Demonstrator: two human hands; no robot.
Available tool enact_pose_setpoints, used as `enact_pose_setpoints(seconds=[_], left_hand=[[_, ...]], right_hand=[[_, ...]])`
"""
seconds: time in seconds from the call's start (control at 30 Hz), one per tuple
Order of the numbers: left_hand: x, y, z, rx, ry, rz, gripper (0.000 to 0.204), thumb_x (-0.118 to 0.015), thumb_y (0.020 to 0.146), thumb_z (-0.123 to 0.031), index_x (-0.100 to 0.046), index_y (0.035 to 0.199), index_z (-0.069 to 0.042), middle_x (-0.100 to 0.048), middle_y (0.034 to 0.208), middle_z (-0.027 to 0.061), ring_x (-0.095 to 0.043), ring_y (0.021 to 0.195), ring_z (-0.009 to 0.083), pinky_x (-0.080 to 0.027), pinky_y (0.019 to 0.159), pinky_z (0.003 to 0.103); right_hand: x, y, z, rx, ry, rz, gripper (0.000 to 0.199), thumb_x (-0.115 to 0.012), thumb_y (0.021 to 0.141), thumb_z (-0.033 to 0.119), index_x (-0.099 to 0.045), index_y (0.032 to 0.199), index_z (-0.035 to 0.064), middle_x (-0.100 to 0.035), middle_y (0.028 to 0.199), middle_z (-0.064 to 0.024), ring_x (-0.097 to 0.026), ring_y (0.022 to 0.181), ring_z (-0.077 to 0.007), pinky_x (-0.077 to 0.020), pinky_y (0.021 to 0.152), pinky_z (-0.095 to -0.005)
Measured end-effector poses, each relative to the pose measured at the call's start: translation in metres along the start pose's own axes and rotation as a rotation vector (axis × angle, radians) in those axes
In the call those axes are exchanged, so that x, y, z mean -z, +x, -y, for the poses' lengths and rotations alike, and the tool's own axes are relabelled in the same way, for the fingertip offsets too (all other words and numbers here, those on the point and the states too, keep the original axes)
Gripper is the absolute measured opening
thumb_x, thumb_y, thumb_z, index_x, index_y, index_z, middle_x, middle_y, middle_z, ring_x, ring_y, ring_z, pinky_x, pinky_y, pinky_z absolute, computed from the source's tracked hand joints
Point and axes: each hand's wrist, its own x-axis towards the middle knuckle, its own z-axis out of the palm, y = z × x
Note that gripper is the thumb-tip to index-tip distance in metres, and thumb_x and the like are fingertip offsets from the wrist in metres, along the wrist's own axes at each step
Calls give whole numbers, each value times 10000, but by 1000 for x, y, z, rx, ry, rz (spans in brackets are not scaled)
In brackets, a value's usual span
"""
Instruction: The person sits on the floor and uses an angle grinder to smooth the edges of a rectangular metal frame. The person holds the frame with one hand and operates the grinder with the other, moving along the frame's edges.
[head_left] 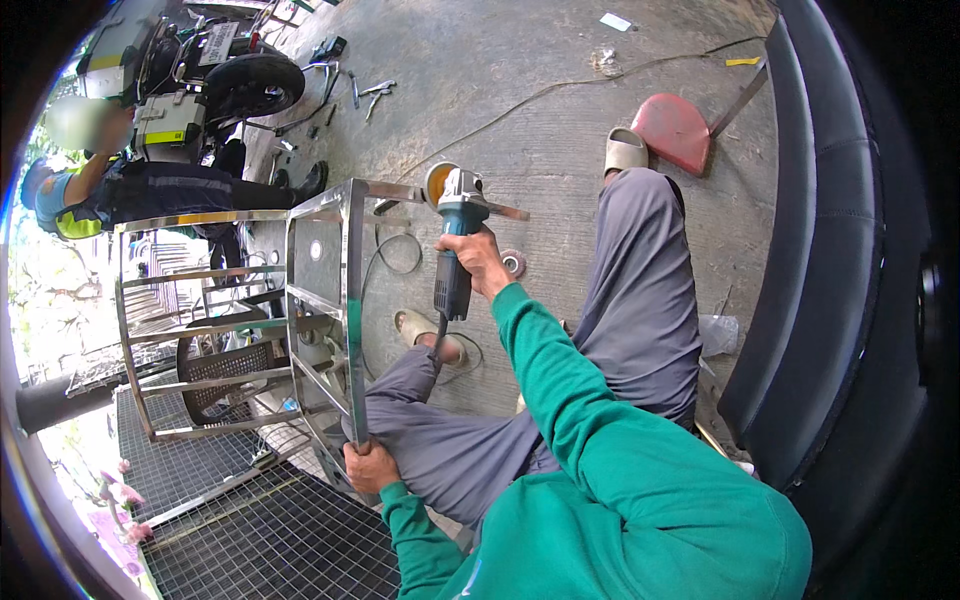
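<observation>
At the far end of my right arm, my right hand [480, 262] is wrapped tight around the body of a teal angle grinder [455, 240], fingers closed over it, with its disc [436, 183] pressed at the far top corner of a shiny steel frame [350, 290]. The grinder looks compact but dense to me — stiff, buzzing in use I'd guess, and best gripped mid-body as I have it, well back from the disc. Its cord [395, 250] loops loose on the concrete beyond.

My right arm reaches out nearly straight in its green sleeve, wrist turned so the tool points away from me. Nearer in and to the left, my left hand [368, 465] is clamped around the near end of the frame's upright bar, bracing it against my knee. The frame seems rigid, smooth, likely slippery and awkward rather than heavy — bars are the only sound place to hold it.

Further left lies dark wire mesh [260, 530]; far left a seated person [110, 185] works beside a motorbike [230, 80], with hand tools [365, 95] scattered close by.
</observation>
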Motion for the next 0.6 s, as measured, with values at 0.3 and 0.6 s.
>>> enact_pose_setpoints(seconds=[0.3, 0.6], left_hand=[[-1, 15, 4, -9, 5, -2, 251, -675, 857, -327, -620, 840, -82, -709, 816, 181, -669, 798, 480, -454, 670, 613], [-10, 5, 8, -11, 43, -5, 293, -723, 867, -381, -640, 851, -101, -722, 815, 134, -681, 787, 455, -468, 674, 599]], right_hand=[[40, 32, -9, -147, 153, -266, 282, -852, 749, 107, -680, 952, 15, -653, 835, -94, -648, 679, -235, -563, 649, -458], [-2, 16, 1, 222, -81, -44, 338, -847, 710, 74, -672, 996, 33, -682, 884, -29, -634, 757, -175, -531, 694, -377]])
